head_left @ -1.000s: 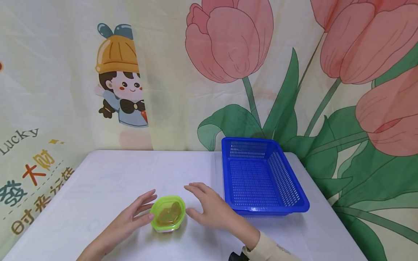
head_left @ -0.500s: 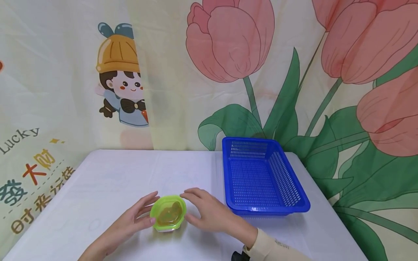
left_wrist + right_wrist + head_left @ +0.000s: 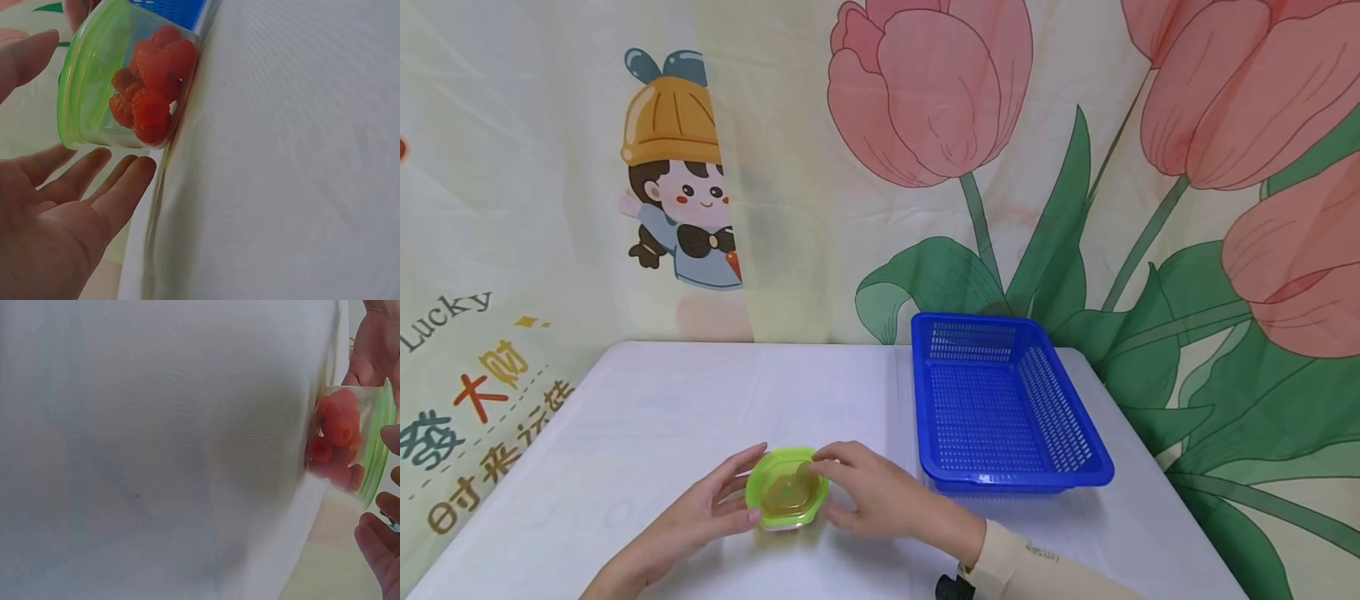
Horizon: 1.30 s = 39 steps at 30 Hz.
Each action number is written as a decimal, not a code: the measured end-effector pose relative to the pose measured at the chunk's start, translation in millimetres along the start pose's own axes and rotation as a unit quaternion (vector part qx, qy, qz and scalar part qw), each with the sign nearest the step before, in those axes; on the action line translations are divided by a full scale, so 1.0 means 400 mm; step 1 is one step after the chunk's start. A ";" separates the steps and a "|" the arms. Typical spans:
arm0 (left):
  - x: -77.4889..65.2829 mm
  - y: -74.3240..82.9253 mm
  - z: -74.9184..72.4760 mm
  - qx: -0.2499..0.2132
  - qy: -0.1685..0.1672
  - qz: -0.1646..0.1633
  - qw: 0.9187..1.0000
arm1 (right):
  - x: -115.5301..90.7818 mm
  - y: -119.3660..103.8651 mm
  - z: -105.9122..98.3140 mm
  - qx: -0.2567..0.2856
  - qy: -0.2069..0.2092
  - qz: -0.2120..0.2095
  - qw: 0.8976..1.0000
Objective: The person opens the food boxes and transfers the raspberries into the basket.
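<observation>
A small clear tub (image 3: pixel 369 415) with a green lid (image 3: pixel 765 482) stands upright on the white table. Through its side, in both wrist views, I see several red raspberries (image 3: pixel 152 94). My left hand (image 3: pixel 713 502) is at the tub's left side, with fingers spread and slightly bent, thumb near the lid's front-left edge. On the other side my right hand (image 3: pixel 880 493) has its forefinger over the lid's right rim and its thumb lower beside the tub. Neither hand is wrapped round the tub.
A blue perforated plastic basket (image 3: pixel 927 417) stands at the right of the white table (image 3: pixel 700 400), behind my right forearm. A printed curtain (image 3: pixel 790 167) with tulips and a cartoon figure hangs behind the table's back edge.
Both hands have drawn in slightly towards the tub. My right hand's forefinger has come down to the lid's right rim. The tub and basket stand in the same places.
</observation>
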<state>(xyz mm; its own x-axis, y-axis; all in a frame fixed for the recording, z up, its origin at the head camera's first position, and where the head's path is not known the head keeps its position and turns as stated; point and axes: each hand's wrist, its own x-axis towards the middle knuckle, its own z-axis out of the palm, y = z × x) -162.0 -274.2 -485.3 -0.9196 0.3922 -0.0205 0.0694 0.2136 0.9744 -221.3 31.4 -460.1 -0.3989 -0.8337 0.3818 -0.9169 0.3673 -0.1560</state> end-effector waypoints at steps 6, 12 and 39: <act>-0.002 -0.004 0.000 -0.009 -0.014 0.000 1.000 | 0.002 -0.002 0.007 0.006 0.003 -0.014 1.000; -0.004 -0.008 0.001 -0.008 -0.017 0.004 1.000 | 0.003 -0.005 0.017 -0.008 0.019 -0.034 0.999; 0.005 -0.012 0.005 -0.024 -0.022 0.003 0.999 | 0.007 -0.009 0.028 -0.053 0.032 -0.065 0.996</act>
<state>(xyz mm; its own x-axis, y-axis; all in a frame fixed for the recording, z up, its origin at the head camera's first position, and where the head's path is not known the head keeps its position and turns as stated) -163.4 -272.7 -490.5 -0.9009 0.4334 -0.0237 0.0554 0.1691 0.9840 -219.0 23.2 -468.7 -0.2734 -0.8503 0.4497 -0.9531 0.3027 -0.0069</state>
